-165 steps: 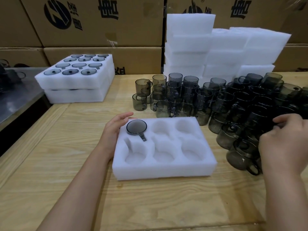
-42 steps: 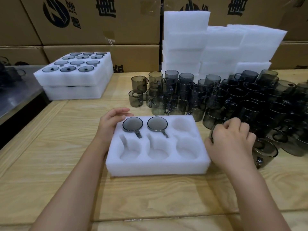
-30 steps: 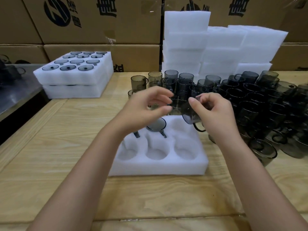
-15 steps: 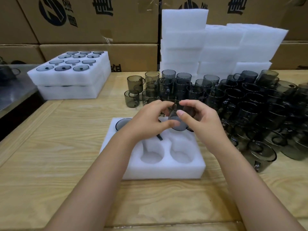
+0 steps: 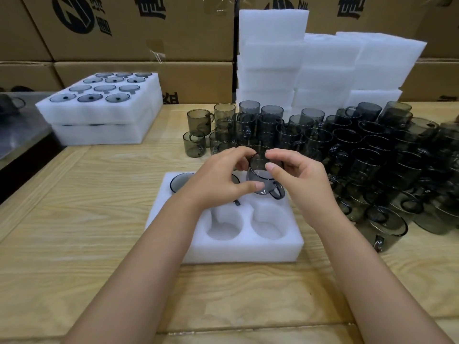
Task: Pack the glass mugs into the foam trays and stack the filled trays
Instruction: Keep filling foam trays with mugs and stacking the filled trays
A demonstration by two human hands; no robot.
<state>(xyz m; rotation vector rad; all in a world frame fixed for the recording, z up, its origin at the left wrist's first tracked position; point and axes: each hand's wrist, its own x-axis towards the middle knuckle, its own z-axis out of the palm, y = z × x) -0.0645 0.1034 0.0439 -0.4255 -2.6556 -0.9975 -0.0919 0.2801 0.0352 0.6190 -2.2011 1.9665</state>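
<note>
Above the foam tray (image 5: 238, 247), both hands — left hand (image 5: 218, 180), right hand (image 5: 295, 177) — pinch one glass mug (image 5: 263, 177) by its wall; likely smooth, brittle, light.

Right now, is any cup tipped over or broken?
None looks broken. A few loose mugs at the near right edge of the pile lie tipped on their sides on the table instead of standing upright. Both hands hold one mug over the foam tray.
</note>
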